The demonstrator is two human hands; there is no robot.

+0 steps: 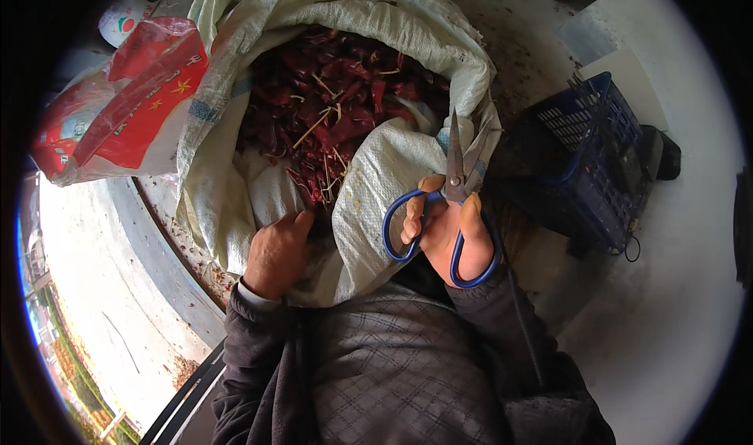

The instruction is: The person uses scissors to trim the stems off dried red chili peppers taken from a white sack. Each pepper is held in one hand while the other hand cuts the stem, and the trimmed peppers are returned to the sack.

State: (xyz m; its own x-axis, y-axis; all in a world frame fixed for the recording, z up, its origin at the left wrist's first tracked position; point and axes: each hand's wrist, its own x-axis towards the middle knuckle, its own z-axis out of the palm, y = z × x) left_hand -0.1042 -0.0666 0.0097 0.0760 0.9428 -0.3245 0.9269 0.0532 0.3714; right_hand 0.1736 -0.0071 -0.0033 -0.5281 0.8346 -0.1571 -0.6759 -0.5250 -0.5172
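In my right hand (456, 233) are scissors (454, 174) with blue handles; the fingers and thumb sit in the loops, the blades point away from me and look spread. A large white woven sack (376, 174) stands before me with its rim rolled back. Inside it lie dried red chili peppers (347, 98) with pale stems. My left hand (277, 254) rests at the sack's near edge, its thumb and fingertips by the lowest peppers. Its fingertips are partly hidden, so whether they grip the sack cloth or a pepper cannot be told.
A red and white plastic bag (147, 98) leans at the sack's left. A blue plastic crate (606, 180) stands to the right, with dark thin rods at its top. Behind the red bag is a white round container (125, 18). Bits of debris (185, 371) lie on the floor.
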